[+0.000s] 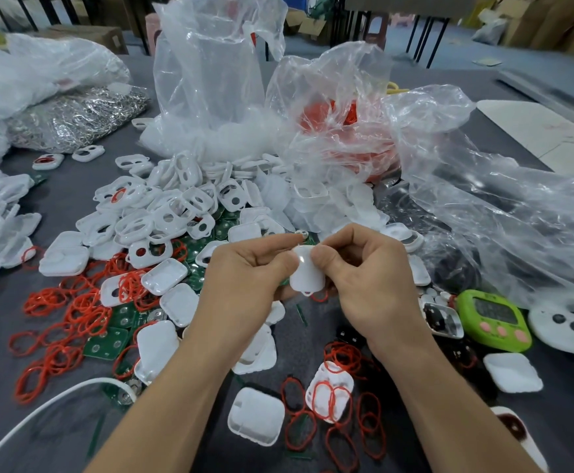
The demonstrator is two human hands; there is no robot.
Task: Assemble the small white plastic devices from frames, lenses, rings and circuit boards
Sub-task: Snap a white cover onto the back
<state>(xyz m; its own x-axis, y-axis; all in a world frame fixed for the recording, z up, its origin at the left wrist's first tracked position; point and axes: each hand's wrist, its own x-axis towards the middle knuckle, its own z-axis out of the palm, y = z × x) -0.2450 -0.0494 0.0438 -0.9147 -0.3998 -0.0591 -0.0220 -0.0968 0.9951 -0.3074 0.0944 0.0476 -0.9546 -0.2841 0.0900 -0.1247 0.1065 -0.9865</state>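
Observation:
My left hand [244, 268] and my right hand [364, 271] meet above the middle of the table, and both pinch one small white plastic device [305, 274] between thumbs and fingers. A heap of white frames [162, 206] lies behind my left hand. Red rings [74, 312] are scattered at the left and in front, and one white shell [330, 390] near my right forearm holds rings. Green circuit boards [106, 343] lie among the rings. White covers [256, 416] lie between my forearms.
Clear plastic bags [210, 80] stand at the back; one [343, 131] holds red rings. A pile of metal chains [74, 117] is at the back left. A green timer [492, 319] and a white cable [40, 411] lie near the table's front.

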